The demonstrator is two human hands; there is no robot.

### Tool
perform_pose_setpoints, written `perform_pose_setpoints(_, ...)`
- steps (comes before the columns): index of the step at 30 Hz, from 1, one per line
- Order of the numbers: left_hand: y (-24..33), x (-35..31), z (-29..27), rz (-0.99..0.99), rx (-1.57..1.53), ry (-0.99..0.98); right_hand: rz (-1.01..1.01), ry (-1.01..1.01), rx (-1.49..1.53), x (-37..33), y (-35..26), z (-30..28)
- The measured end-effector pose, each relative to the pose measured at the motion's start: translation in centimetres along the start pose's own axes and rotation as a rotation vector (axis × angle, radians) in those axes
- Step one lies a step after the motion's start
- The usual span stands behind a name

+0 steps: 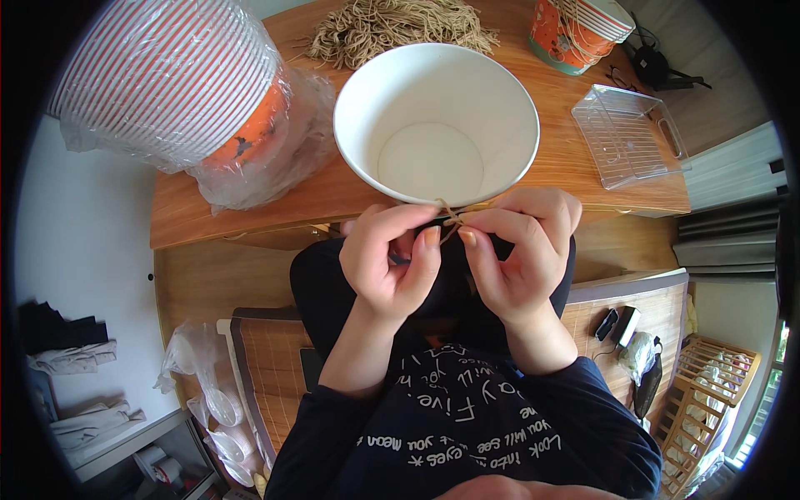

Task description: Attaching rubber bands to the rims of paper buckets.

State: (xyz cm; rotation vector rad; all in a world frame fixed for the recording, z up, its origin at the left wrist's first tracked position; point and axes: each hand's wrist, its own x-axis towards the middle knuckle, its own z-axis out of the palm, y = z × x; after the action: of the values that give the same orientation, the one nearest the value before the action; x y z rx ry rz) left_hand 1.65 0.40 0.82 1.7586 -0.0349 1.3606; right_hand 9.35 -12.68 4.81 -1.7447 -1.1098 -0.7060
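A large white paper bucket (437, 92) stands at the table's near edge, its mouth toward me and nothing visible inside. Just at its near rim, my left hand (385, 262) and my right hand (527, 250) come together, thumbs and forefingers closed in a pinch. Between the fingertips runs a thin tan twine (452, 222), crossed over itself in a small loop. Whether it passes through the bucket's wall is hidden. Behind the bucket lies a heap of loose tan twine (400, 32).
At the left, a tall stack of paper buckets (179, 79) in clear plastic leans over the wooden table (308, 196). To the right are orange buckets with twine handles (575, 37), a clear plastic tray (629, 137) and a black cabled device (658, 67).
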Motion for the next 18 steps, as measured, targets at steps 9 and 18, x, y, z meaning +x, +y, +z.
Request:
perform_pose_setpoints(9,-2.1,2.4,-0.5,0.484,0.361,-0.137,0.173,-0.053,0.241,-1.5,0.7,0.1)
perform_pose_setpoints(18,-2.3,2.7,-0.6,0.561,0.399,-0.103,0.138,-0.053,0.234,-2.0,0.9,-0.1)
